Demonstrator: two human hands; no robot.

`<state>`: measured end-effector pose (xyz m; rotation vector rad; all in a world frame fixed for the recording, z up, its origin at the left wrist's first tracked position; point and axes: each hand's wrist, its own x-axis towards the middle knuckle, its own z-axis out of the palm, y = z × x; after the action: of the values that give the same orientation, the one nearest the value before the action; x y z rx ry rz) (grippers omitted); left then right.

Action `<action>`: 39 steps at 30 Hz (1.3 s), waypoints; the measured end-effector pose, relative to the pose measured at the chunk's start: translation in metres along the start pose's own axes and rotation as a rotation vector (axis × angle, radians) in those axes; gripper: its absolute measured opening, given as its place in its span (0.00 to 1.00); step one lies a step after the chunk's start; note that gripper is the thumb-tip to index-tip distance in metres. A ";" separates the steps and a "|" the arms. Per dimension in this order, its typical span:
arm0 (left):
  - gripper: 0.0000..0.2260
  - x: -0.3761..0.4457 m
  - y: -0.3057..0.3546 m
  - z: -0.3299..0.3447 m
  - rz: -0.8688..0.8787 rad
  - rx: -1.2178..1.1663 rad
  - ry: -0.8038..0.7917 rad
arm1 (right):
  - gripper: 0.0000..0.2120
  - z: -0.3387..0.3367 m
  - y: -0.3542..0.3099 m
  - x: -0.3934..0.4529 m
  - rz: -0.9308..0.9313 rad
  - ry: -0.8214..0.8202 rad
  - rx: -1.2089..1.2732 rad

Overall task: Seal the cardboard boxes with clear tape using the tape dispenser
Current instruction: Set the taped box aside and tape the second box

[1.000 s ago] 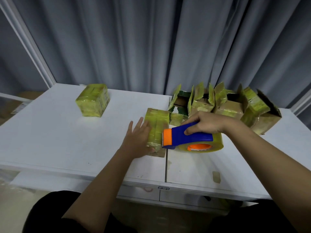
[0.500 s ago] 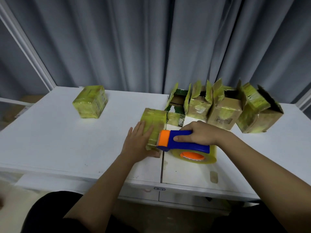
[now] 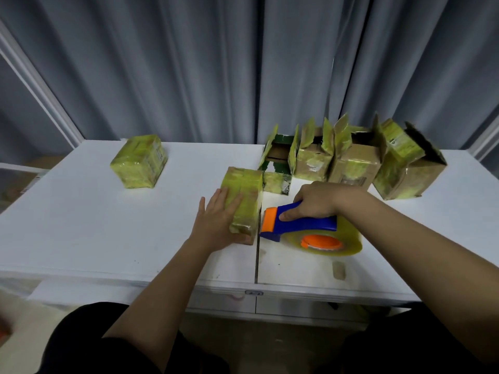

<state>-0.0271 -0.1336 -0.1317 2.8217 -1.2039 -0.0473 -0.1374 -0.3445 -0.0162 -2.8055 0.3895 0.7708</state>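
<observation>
One white table (image 3: 81, 225), made of two tops that meet at a dark seam near the centre, set before grey curtains (image 3: 189, 63). One closed cardboard box (image 3: 244, 197), wrapped in yellowish tape, lying just left of the seam near the front of the table. Left hand (image 3: 217, 220): fingers straight and slightly spread, palm laid flat against the left face and top of this box. One tape dispenser (image 3: 299, 224), blue body with an orange front end, carrying a roll of clear tape (image 3: 328, 242) on an orange hub; it sits just right of the box, its orange end close to the box's right side, though contact cannot be made out. Right hand (image 3: 314, 202): fingers and thumb curled round the blue handle from above. One sealed box (image 3: 139, 161), also tape-wrapped, standing well apart at the rear left of the table. One row of open boxes (image 3: 348, 157), flaps raised, along the rear right, directly behind the hands. One small tape scrap (image 3: 339, 269) stuck to the tabletop near the front edge, right of the seam. Dark-clothed legs at the bottom of the view.
</observation>
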 end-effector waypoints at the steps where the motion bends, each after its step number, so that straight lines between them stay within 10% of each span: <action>1: 0.50 0.000 0.000 0.000 0.001 0.001 0.001 | 0.32 0.000 -0.004 0.003 0.008 -0.007 -0.029; 12: 0.52 0.002 0.000 0.004 0.020 -0.038 0.068 | 0.23 -0.010 -0.038 0.021 0.034 -0.042 -0.133; 22: 0.49 0.005 -0.009 0.005 0.049 -0.069 0.107 | 0.16 0.024 0.032 -0.013 -0.061 0.138 0.461; 39: 0.48 0.003 -0.004 -0.008 0.022 -0.104 -0.011 | 0.16 0.031 0.050 -0.037 -0.058 0.183 0.523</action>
<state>-0.0218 -0.1324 -0.1238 2.7222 -1.1970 -0.1203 -0.1981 -0.3757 -0.0292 -2.3815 0.4593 0.3344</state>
